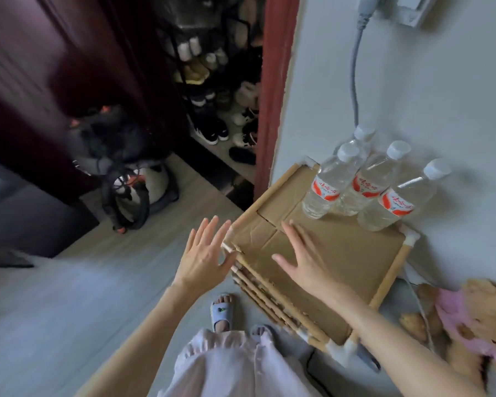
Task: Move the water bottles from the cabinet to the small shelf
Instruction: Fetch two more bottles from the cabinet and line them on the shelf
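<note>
Pale trousers [226, 365] and two sandalled feet [222, 312] fill the bottom of the view, with both bare forearms reaching out above them. Left hand [202, 253] hangs in the air off the near-left corner of the small shelf [341, 253], fingers spread and straight, gripping nothing. Right hand [301, 253] hovers low over the shelf's cardboard top, fingers also splayed and empty; whether the palm actually touches the cardboard cannot be told.

Four water bottles [327, 184] stand upright in a tight cluster on the far-right part of the shelf top, close to the wall [413, 81], white caps on, red labels around their middles. They look full. The cabinet is not clearly identifiable in this view; a dark open space with shoes [212, 133] lies to the left of a red door frame [272, 96].

Full bottles like these would likely feel fairly heavy for their size, with thin clear walls that give under a squeeze and a smooth surface. A wrap around the labelled waist seems the surest hold; the neck under the cap would also serve. The cardboard top may sag under more weight.
</note>
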Demonstrator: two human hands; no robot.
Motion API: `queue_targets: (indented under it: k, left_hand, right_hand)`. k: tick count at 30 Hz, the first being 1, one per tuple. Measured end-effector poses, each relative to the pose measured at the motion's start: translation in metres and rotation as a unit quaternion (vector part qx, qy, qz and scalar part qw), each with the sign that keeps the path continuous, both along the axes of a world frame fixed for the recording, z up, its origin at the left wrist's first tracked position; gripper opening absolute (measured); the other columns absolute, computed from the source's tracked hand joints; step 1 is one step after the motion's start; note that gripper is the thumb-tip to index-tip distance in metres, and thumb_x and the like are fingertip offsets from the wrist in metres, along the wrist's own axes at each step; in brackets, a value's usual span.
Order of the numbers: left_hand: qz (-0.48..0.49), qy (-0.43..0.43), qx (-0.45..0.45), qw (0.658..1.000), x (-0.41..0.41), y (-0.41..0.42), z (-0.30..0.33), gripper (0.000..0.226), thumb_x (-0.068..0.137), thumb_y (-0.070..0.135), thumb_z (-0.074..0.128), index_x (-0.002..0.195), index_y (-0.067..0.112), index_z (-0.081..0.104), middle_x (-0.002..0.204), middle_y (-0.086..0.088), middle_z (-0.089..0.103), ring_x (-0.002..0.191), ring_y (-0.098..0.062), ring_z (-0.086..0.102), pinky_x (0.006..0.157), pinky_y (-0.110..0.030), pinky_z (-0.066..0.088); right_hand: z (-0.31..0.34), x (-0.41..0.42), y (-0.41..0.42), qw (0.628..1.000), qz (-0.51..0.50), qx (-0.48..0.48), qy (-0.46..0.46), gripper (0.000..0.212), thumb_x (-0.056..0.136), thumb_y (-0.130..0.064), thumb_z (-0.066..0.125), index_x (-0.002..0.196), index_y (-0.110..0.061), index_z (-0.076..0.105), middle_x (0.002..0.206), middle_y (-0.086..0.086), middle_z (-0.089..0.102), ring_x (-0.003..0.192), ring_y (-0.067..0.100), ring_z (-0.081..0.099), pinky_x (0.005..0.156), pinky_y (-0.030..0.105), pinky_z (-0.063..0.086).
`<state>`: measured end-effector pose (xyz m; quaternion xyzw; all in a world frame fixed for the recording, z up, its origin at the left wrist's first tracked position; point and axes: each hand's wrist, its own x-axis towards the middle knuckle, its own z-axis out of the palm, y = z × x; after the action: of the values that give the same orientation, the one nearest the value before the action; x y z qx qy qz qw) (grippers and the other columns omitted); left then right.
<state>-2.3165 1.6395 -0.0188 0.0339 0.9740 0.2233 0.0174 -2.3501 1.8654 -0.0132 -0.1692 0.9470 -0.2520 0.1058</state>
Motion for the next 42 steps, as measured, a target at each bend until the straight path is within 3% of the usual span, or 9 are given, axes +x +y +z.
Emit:
queue_targets:
  k: [5, 8, 13, 18, 21, 26, 30, 34, 42]
  left_hand:
    - [0.161, 0.020, -0.036, 0.986, 0.082, -0.071, 0.016, 0.058, 0.088, 0.043, 0.046, 0.139, 0.022, 0.028, 0.147, -0.013, 0.030, 0.138, -0.034, 0.018, 0.110, -0.052, 0.022]
    - [0.275, 0.023, -0.028, 0.961, 0.144, -0.108, 0.021, 0.060, 0.084, 0.051, 0.033, 0.137, 0.022, 0.031, 0.145, -0.013, 0.034, 0.136, -0.035, 0.023, 0.106, -0.053, 0.026]
    - [0.448, 0.017, -0.005, 0.894, 0.258, -0.170, 0.019, 0.066, 0.082, 0.057, 0.026, 0.139, 0.025, 0.027, 0.148, -0.009, 0.028, 0.140, -0.029, 0.014, 0.110, -0.046, 0.016]
    - [0.574, -0.020, 0.004, 0.819, 0.393, -0.235, 0.002, 0.064, 0.080, 0.053, 0.031, 0.136, 0.021, 0.037, 0.143, -0.014, 0.037, 0.135, -0.035, 0.026, 0.107, -0.050, 0.023]
    - [0.634, -0.044, -0.005, 0.772, 0.469, -0.275, -0.005, 0.066, 0.079, 0.053, 0.031, 0.134, 0.018, 0.040, 0.140, -0.016, 0.040, 0.133, -0.037, 0.029, 0.105, -0.054, 0.025]
    - [0.716, -0.051, -0.014, 0.696, 0.560, -0.323, 0.001, 0.066, 0.080, 0.054, 0.029, 0.135, 0.018, 0.037, 0.142, -0.014, 0.038, 0.135, -0.033, 0.027, 0.108, -0.051, 0.022]
    - [0.749, -0.073, -0.019, 0.658, 0.604, -0.352, 0.001, 0.061, 0.082, 0.050, 0.032, 0.133, 0.018, 0.040, 0.137, -0.014, 0.046, 0.129, -0.034, 0.038, 0.103, -0.053, 0.029]
    - [0.782, -0.086, -0.020, 0.617, 0.641, -0.384, -0.002, 0.060, 0.089, 0.057, 0.017, 0.132, 0.020, 0.039, 0.133, -0.013, 0.051, 0.124, -0.034, 0.044, 0.099, -0.054, 0.033]
    - [0.886, -0.029, -0.024, 0.463, 0.736, -0.517, 0.021, 0.062, 0.082, 0.049, 0.031, 0.133, 0.015, 0.040, 0.139, -0.015, 0.043, 0.131, -0.035, 0.034, 0.104, -0.050, 0.029]
  right_hand:
    - [0.014, 0.001, -0.086, 0.986, 0.157, 0.016, 0.052, 0.077, 0.078, -0.062, 0.029, 0.143, -0.020, 0.019, 0.151, 0.006, 0.022, 0.139, 0.022, 0.019, 0.111, 0.033, 0.010]
    - [0.020, 0.021, -0.152, 0.962, 0.266, 0.024, 0.064, 0.075, 0.083, -0.061, 0.032, 0.144, -0.020, 0.016, 0.152, 0.006, 0.018, 0.141, 0.021, 0.013, 0.113, 0.034, 0.006]
    - [0.027, 0.087, -0.280, 0.906, 0.414, 0.003, 0.083, 0.076, 0.079, -0.060, 0.026, 0.142, -0.017, 0.024, 0.148, 0.010, 0.030, 0.138, 0.026, 0.023, 0.112, 0.037, 0.009]
    - [0.018, 0.186, -0.411, 0.853, 0.516, -0.009, 0.082, 0.070, 0.083, -0.053, 0.044, 0.140, -0.015, 0.030, 0.145, 0.012, 0.035, 0.136, 0.028, 0.029, 0.111, 0.040, 0.013]
    - [0.010, 0.249, -0.478, 0.819, 0.569, -0.015, 0.078, 0.068, 0.084, -0.042, 0.057, 0.141, -0.016, 0.028, 0.146, 0.012, 0.033, 0.137, 0.028, 0.025, 0.112, 0.041, 0.014]
    - [0.008, 0.327, -0.576, 0.765, 0.637, -0.018, 0.093, 0.069, 0.085, -0.045, 0.055, 0.141, -0.015, 0.028, 0.146, 0.013, 0.033, 0.137, 0.029, 0.027, 0.112, 0.045, 0.019]
    - [0.013, 0.377, -0.650, 0.724, 0.683, -0.025, 0.094, 0.069, 0.085, -0.045, 0.054, 0.141, -0.015, 0.028, 0.147, 0.014, 0.031, 0.137, 0.029, 0.025, 0.113, 0.044, 0.017]
    - [0.015, 0.426, -0.730, 0.679, 0.727, -0.034, 0.093, 0.069, 0.084, -0.045, 0.055, 0.141, -0.015, 0.029, 0.146, 0.015, 0.032, 0.137, 0.030, 0.026, 0.112, 0.045, 0.018]
    - [0.024, 0.550, -0.918, 0.594, 0.798, -0.063, 0.083, 0.069, 0.084, -0.042, 0.057, 0.140, -0.013, 0.029, 0.145, 0.016, 0.034, 0.136, 0.033, 0.026, 0.110, 0.047, 0.020]
